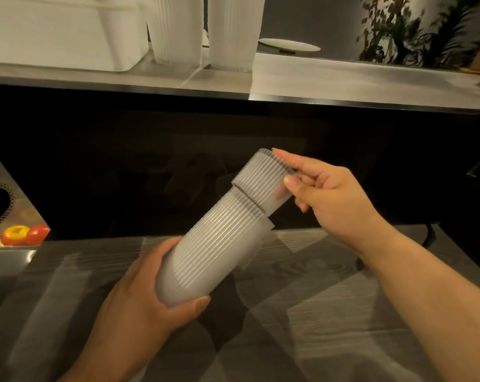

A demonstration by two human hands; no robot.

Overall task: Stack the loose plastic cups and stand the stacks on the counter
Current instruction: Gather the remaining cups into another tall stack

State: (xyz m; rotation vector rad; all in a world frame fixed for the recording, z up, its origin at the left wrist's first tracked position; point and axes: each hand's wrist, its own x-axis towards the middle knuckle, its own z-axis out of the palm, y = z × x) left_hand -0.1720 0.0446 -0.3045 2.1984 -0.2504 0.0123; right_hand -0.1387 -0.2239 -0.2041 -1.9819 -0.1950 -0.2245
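- Frosted ribbed plastic is what you hold in the head view: a stack of cups (214, 249) tilted up to the right, in the air above the wood-grain surface (329, 312).
- Your left hand (139, 304) has its grip curled round the closed lower end of the stack, thumb along the underside.
- Your right hand (327, 194) pinches the upper cups (263, 183) at their open end, forefinger on the rim, thumb on the side; those cups sit partly nested over the stack.
- Two tall stacks (203, 28) stand upright on the raised counter (343, 81) behind, beside a white bin (54, 31).
- Red and yellow fruit (23, 234) lies at the left edge; a plate (289, 44) and plants (415, 31) sit beyond the counter.
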